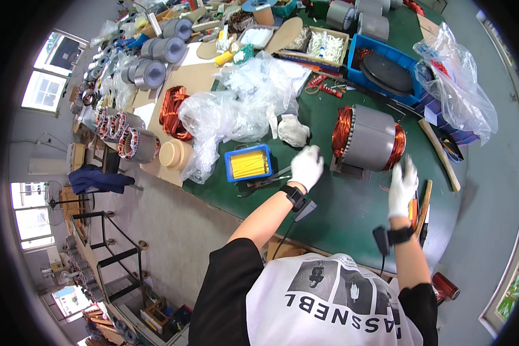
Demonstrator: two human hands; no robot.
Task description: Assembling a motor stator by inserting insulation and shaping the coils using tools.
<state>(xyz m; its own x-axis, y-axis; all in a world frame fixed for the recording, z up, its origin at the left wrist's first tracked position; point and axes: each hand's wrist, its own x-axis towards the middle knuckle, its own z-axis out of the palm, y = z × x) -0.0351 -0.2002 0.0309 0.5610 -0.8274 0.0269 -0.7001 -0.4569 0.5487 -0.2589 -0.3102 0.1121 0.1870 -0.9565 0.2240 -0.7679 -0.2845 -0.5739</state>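
A grey motor stator (369, 138) with copper windings at both ends lies on its side on the green worktable (340, 213). My right hand (403, 187), in a white glove, has its fingers stretched out beside the stator's right-hand winding (398, 147); whether they touch cannot be made out. My left hand (307, 168), also gloved, is left of the stator with its fingers curled in. What it may hold is hidden. Close to it are a pliers-like tool (265, 181) and a blue tray (248, 178) of yellow strips. A crumpled white glove (293, 131) lies just beyond.
Clear plastic bags (230, 109) and a copper coil bundle (175, 112) cover the left side. Behind the stator stands a blue crate (409, 95) with a black disc. Wooden sticks (441, 155) lie on the right. Several wound stators (138, 144) sit at far left.
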